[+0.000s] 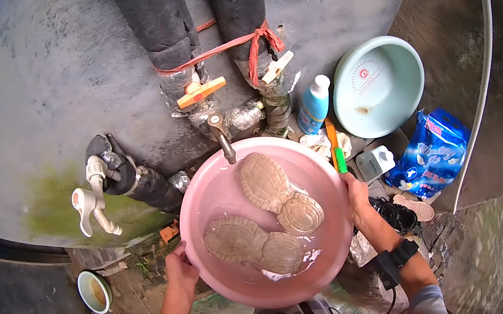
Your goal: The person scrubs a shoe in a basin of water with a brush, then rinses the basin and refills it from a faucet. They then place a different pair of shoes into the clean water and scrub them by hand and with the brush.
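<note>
A round pink basin (203, 185) with water in it is between my two hands, below a metal tap (222, 138). Two shoes lie soles up in the water, one shoe (266, 184) at the upper right and the other shoe (235, 238) at the lower left. My left hand (182, 268) grips the basin's left rim. On the right rim, my right hand (357, 198) holds the basin from the side, its fingers partly hidden. Just above that hand is a brush (337, 149) with an orange handle and green bristles.
Along the wall at right stand a blue bottle (313, 106), a pale green basin (379, 85), a white bottle (375, 163) and a blue bag (430, 153). Black shoes (395, 214) lie below. Wrapped pipes (159, 19) rise behind; a small bowl (94, 292) sits at left.
</note>
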A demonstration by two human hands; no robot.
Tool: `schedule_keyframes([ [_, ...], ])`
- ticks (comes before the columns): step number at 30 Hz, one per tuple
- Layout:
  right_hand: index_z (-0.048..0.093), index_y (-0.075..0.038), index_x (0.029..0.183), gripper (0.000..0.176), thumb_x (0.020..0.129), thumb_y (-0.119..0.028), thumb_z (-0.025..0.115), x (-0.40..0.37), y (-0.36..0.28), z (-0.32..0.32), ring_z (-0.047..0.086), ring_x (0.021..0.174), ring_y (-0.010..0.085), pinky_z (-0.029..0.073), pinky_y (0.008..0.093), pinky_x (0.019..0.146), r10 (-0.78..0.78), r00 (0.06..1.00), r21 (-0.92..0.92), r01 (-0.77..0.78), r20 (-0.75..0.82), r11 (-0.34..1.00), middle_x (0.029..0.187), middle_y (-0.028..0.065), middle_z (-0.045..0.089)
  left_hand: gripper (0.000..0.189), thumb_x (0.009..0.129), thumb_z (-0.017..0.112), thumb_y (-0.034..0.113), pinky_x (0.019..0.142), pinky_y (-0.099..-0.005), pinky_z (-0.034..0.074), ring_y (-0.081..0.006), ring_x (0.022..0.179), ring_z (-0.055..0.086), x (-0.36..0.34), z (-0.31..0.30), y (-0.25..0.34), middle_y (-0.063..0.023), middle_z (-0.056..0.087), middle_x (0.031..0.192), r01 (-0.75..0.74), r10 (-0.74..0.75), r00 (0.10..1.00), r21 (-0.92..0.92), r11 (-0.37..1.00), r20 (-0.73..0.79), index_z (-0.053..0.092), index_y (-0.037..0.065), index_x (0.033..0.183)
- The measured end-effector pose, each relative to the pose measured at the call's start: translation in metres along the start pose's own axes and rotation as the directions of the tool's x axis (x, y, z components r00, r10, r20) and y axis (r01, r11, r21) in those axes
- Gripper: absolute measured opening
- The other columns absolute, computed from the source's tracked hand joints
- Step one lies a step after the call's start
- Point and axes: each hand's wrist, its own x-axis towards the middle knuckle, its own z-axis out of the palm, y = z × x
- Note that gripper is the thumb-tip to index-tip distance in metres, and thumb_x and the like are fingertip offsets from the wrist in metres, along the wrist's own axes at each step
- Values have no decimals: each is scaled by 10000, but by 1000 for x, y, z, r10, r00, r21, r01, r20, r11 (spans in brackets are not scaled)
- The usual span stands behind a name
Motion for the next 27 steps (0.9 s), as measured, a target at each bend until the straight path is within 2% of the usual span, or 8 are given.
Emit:
schedule_keyframes([
  [2, 590, 42, 768, 267, 728, -221, 604, -15, -2, -12, 514, 546, 177, 407, 304, 499, -8, 1000, 16, 8, -21, 1000, 686, 95, 578, 293, 802, 522, 137, 888, -401, 390, -248, 981, 501, -8, 2, 3, -122, 552, 1046, 39, -39, 999, 26, 999, 10, 528, 10, 1066],
  [5, 610, 35, 825, 252, 740, -199, 574, -36, 1, -31, 552, 699, 189, 451, 338, 644, 91, 996, 84, -89, -19, 992, 800, 100, 605, 298, 795, 525, 137, 884, -393, 392, -246, 976, 502, -19, 2, 6, -118, 552, 1046, 41, -46, 996, 67, 997, 76, 530, 2, 1060],
  [8, 620, 14, 841, 248, 742, -208, 568, -49, 12, -62, 555, 740, 191, 446, 337, 699, 133, 990, 135, -125, -51, 983, 830, 93, 615, 295, 786, 528, 137, 875, -385, 397, -240, 954, 515, -35, 8, 8, -105, 569, 1009, 66, -85, 988, 140, 988, 131, 540, 0, 1046],
  [12, 616, 10, 785, 221, 729, -200, 582, -75, 19, -105, 549, 688, 193, 452, 322, 665, 147, 983, 228, -118, -114, 966, 773, 92, 610, 292, 774, 518, 130, 865, -360, 407, -221, 914, 539, -62, 21, 1, -85, 596, 964, 53, -106, 974, 255, 966, 201, 555, 1, 1033],
  [16, 615, 3, 822, 235, 738, -213, 570, -90, 29, -157, 554, 721, 194, 450, 311, 688, 173, 971, 283, -122, -162, 951, 804, 92, 615, 306, 759, 496, 99, 858, -324, 416, -186, 917, 547, -83, 35, -20, -75, 608, 972, 80, -168, 946, 301, 950, 277, 557, 6, 1043],
  [20, 608, -14, 861, 257, 755, -239, 543, -109, 38, -215, 552, 758, 192, 440, 303, 724, 165, 974, 356, -100, -157, 929, 835, 83, 615, 306, 759, 478, 88, 854, -306, 419, -171, 897, 561, -113, 59, -54, -68, 613, 966, 105, -219, 926, 349, 931, 307, 556, 4, 1043],
  [22, 604, -23, 874, 269, 756, -254, 533, -109, 53, -257, 549, 792, 193, 430, 300, 751, 166, 974, 392, -94, -154, 915, 862, 79, 611, 288, 785, 446, 114, 847, -302, 415, -170, 888, 570, -131, 73, -78, -64, 623, 933, 77, -238, 889, 385, 920, 392, 550, -3, 1027],
  [27, 607, -31, 877, 260, 756, -250, 536, -130, 62, -351, 546, 789, 191, 425, 289, 751, 180, 972, 469, -90, -151, 879, 852, 73, 608, 288, 789, 435, 122, 846, -299, 414, -162, 891, 569, -164, 84, -160, -60, 621, 937, 61, -271, 886, 483, 873, 377, 553, 0, 1021],
])
